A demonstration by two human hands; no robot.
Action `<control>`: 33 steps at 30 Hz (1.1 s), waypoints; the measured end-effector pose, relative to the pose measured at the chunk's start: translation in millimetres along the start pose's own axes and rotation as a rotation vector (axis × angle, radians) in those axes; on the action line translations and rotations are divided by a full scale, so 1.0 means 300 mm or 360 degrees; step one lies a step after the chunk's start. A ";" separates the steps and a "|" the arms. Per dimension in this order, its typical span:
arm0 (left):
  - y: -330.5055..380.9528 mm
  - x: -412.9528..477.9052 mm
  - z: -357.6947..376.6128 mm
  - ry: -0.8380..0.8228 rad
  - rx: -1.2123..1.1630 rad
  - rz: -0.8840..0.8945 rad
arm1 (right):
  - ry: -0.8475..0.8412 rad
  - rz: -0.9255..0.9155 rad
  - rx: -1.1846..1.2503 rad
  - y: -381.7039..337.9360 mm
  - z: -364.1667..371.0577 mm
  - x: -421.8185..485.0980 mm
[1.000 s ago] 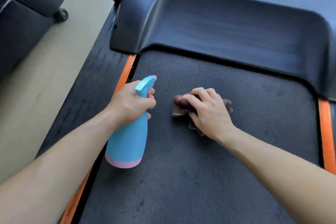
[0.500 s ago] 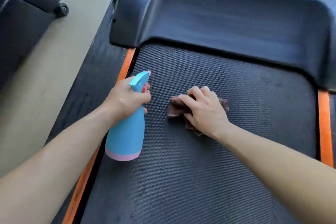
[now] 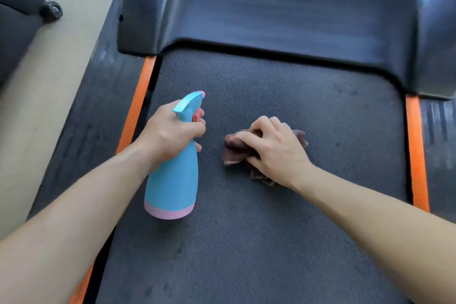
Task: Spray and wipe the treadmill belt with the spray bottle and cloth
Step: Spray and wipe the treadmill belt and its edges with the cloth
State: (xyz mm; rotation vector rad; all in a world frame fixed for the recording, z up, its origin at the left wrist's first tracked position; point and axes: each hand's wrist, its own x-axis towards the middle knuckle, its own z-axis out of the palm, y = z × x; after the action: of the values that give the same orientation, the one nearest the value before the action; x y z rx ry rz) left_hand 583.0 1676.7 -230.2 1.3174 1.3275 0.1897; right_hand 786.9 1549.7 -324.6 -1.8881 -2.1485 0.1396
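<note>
The dark textured treadmill belt (image 3: 283,229) fills the middle of the view. My left hand (image 3: 170,134) grips the neck of a light blue spray bottle (image 3: 172,187) with a pink base, held above the belt's left side, nozzle pointing forward and right. My right hand (image 3: 274,148) holds a crumpled brown cloth (image 3: 233,148) and presses it onto the belt, a little right of the bottle. Part of the cloth is hidden under the fingers.
The treadmill's dark motor cover (image 3: 271,7) rises at the far end of the belt. Orange strips (image 3: 415,145) and black side rails (image 3: 91,111) border the belt. Beige floor (image 3: 49,81) lies to the left, with a dark wheeled piece of furniture (image 3: 17,20).
Both hands keep their grips and places on the belt. The view has tilted down slightly, so the motor cover's logo has left the frame.
</note>
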 end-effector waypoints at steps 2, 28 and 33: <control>0.010 -0.005 0.038 -0.0063 0.0029 -0.0008 | 0.0049 0.0167 -0.0049 0.046 -0.010 0.047; 0.245 0.097 0.463 -0.0474 0.0502 0.0244 | 0.0288 0.0848 -0.0125 0.075 -0.055 -0.274; 0.225 0.110 0.472 -0.0472 0.0588 0.0339 | 0.0324 0.0875 -0.0117 0.058 -0.057 -0.282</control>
State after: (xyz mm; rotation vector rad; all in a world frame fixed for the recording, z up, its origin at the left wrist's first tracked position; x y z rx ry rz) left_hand 739.3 1643.2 -239.2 1.7258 0.9974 -0.1099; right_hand 817.5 1467.1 -324.7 -2.3743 -1.4826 -0.0246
